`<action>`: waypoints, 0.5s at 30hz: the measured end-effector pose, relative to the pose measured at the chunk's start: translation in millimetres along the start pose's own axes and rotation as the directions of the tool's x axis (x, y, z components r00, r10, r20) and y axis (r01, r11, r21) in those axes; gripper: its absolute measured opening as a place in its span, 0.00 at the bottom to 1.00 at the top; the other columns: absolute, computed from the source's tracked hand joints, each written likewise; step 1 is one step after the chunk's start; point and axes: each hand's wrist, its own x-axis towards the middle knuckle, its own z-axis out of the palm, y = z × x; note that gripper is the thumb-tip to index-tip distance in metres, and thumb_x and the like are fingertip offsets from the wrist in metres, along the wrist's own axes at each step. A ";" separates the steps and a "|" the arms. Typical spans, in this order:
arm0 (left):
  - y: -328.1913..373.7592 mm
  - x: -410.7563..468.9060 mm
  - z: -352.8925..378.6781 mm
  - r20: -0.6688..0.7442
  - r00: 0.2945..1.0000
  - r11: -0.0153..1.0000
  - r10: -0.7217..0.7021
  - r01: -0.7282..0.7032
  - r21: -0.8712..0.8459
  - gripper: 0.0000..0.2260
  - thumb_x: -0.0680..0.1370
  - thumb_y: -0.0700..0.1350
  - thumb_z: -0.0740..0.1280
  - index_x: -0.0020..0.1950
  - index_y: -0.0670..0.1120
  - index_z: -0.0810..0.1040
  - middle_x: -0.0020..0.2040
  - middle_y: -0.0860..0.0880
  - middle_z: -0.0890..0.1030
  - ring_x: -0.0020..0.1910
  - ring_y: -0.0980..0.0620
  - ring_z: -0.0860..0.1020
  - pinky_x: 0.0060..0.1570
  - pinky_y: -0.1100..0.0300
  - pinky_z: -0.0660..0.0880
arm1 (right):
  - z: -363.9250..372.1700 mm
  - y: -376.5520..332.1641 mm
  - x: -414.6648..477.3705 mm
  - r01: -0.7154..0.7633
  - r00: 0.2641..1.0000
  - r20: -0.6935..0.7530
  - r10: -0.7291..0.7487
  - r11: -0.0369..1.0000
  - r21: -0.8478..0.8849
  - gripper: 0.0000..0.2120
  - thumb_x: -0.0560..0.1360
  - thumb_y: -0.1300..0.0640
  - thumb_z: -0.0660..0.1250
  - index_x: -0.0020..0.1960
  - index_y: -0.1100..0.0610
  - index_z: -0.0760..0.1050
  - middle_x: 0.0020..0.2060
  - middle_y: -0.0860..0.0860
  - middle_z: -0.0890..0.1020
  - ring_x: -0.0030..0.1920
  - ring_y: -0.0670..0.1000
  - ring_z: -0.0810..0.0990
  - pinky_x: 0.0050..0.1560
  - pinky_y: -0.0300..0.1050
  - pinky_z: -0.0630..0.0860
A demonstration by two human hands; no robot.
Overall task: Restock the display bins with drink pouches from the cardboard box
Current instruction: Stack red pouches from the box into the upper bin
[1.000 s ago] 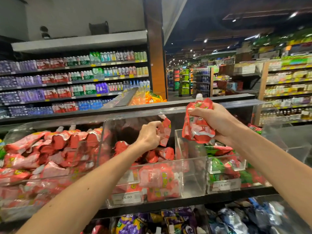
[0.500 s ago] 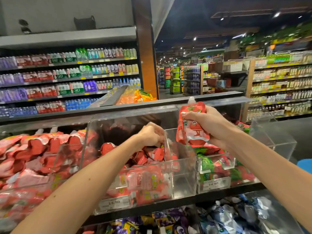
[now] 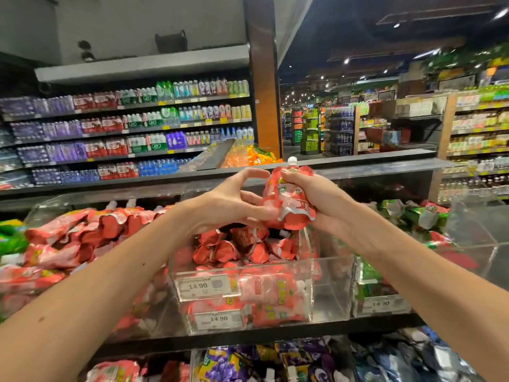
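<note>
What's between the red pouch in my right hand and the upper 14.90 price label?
In the head view, a heap of red pouches in the clear bin lies there, below the held pouch, behind the label.

Arms reach forward; right hand (image 3: 316, 197) grips a pouch (image 3: 289, 206), left hand (image 3: 225, 204) touches it with spread fingers (image 3: 249, 194).

Print on held pouch (image 3: 292, 205) blurred; labels on distant bottles (image 3: 192, 114) illegibly small.

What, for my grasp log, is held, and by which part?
Red drink pouch: right hand grips its upper part below the spout; left hand touches its lower edge.
</note>
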 end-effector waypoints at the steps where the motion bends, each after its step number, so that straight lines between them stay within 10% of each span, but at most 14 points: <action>1: -2.6 -4.3 -3.3 -0.021 1.000 0.998 0.012 -0.011 0.063 0.31 0.72 0.38 0.77 0.69 0.55 0.69 0.50 0.43 0.85 0.47 0.48 0.84 0.51 0.54 0.81 | 4.7 1.1 2.4 -0.025 0.999 0.026 0.025 1.000 0.009 0.13 0.82 0.58 0.63 0.62 0.65 0.73 0.50 0.64 0.83 0.41 0.57 0.84 0.40 0.51 0.83; 7: -25.7 -13.7 -31.4 -0.173 0.978 0.926 0.117 -0.044 0.374 0.20 0.72 0.48 0.77 0.64 0.57 0.80 0.45 0.47 0.85 0.40 0.53 0.79 0.45 0.57 0.74 | 13.8 13.7 20.4 0.056 0.995 -0.059 -0.076 0.957 -0.285 0.10 0.82 0.54 0.64 0.60 0.58 0.74 0.43 0.57 0.83 0.37 0.54 0.84 0.39 0.53 0.83; 11: -44.5 -12.5 -46.6 -0.214 0.971 0.743 0.101 0.069 0.666 0.15 0.77 0.52 0.71 0.64 0.57 0.80 0.50 0.51 0.84 0.46 0.53 0.79 0.44 0.62 0.70 | 12.8 21.5 28.0 0.092 0.963 -0.098 -0.252 0.648 -0.756 0.21 0.81 0.41 0.58 0.66 0.55 0.65 0.52 0.59 0.82 0.45 0.55 0.84 0.48 0.56 0.81; 15: -56.7 2.8 -39.4 -0.205 0.976 0.472 0.071 0.148 0.869 0.15 0.80 0.54 0.66 0.68 0.59 0.76 0.64 0.51 0.79 0.65 0.46 0.75 0.60 0.50 0.70 | 29.9 23.7 34.8 -0.053 0.992 -0.092 -0.086 0.378 -0.924 0.45 0.76 0.52 0.64 0.79 0.59 0.37 0.64 0.60 0.74 0.56 0.58 0.80 0.48 0.49 0.78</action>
